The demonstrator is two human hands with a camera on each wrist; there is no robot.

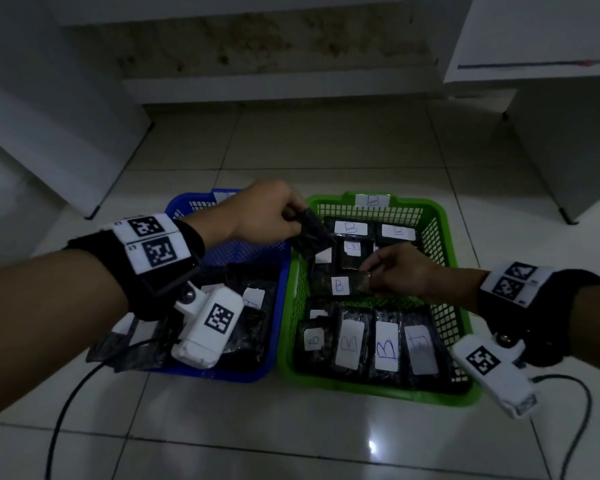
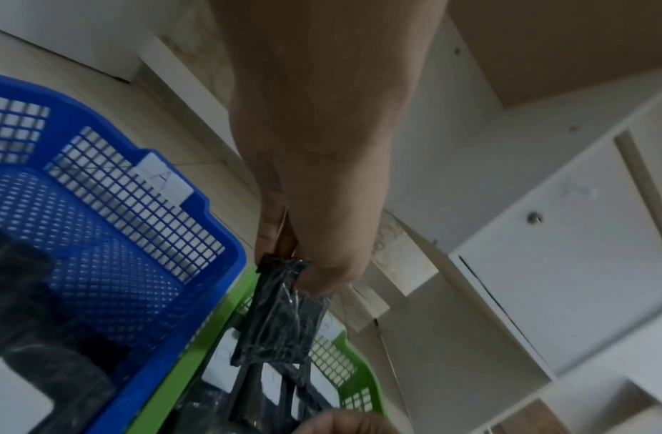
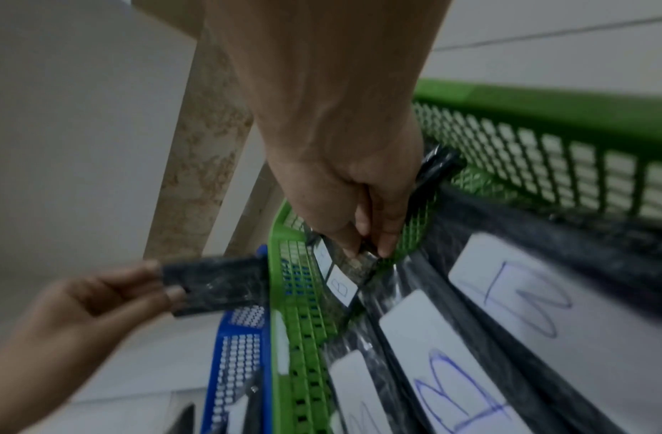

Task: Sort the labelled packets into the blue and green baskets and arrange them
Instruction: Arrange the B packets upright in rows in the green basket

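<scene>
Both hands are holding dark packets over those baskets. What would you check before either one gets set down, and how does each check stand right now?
1. Left hand grips its packet firmly: ok, pinched at one end, lifted.
2. That packet's label readable: cannot tell, only its dark side shows.
3. Right hand holds its packet: ok, fingers grip one end.
4. Its label matches the basket: ok, it reads B, and the green basket carries a B tag.
5. Free spot in the green basket: ok, bare mesh shows in the middle.
6. Room in the blue basket: ok, its far half looks bare.
</scene>
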